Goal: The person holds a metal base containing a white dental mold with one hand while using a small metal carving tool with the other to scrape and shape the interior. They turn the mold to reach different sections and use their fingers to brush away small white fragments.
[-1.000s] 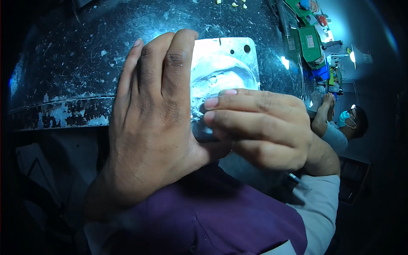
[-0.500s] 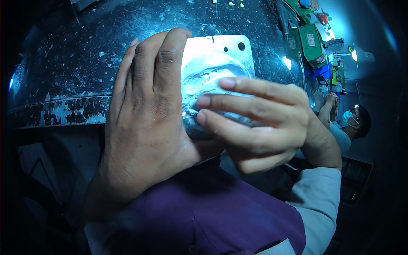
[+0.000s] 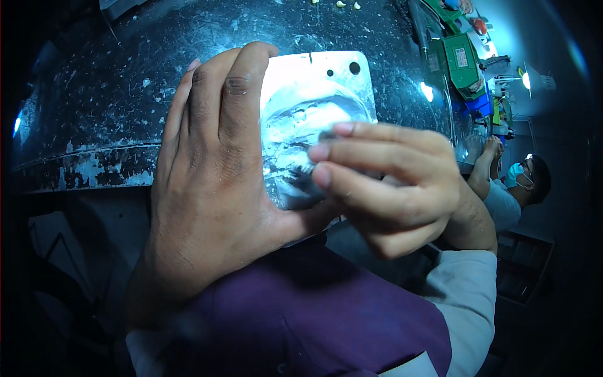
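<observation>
A silvery metal block [image 3: 317,88], like a mould half, has a rough hollow in its face and two round holes near its far right corner. My left hand [image 3: 207,163] is wrapped around its left side, fingers along the edge and thumb across the near edge. Over the hollow, my right hand [image 3: 396,182] has its fingers bent together, tips at the surface. A small dark patch shows by those fingertips; motion blur hides what it is. The right thumb is mostly hidden.
Below the block is a dark, scuffed workbench [image 3: 94,107] with a worn near edge. Several small pale pieces [image 3: 340,4] lie at its far side. Green bins [image 3: 461,66] stand to the right. A masked person [image 3: 521,179] sits farther right, near a lit lamp [image 3: 534,80].
My right fingertips have shifted slightly right across the hollow. The block and my left hand have moved a little left, the grip unchanged.
</observation>
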`<action>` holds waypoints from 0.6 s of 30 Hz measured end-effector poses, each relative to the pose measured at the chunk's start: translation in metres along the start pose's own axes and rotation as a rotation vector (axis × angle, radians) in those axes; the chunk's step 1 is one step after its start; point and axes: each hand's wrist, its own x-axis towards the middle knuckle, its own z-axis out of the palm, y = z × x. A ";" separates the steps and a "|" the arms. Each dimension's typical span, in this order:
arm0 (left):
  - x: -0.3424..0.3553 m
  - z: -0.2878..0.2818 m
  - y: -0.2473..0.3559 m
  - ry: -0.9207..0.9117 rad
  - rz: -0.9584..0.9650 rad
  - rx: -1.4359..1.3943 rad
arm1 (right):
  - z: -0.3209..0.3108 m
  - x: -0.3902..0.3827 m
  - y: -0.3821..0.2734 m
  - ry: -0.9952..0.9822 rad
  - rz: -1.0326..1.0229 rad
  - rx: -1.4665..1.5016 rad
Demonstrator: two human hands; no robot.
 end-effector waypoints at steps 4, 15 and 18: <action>0.001 0.000 0.002 -0.024 -0.038 -0.005 | -0.006 0.003 0.006 0.063 0.134 0.064; -0.001 -0.003 0.003 -0.028 -0.055 0.015 | 0.003 0.010 -0.015 -0.003 0.221 0.079; 0.002 -0.002 0.002 -0.034 -0.046 -0.009 | -0.004 0.007 -0.009 -0.018 0.307 0.171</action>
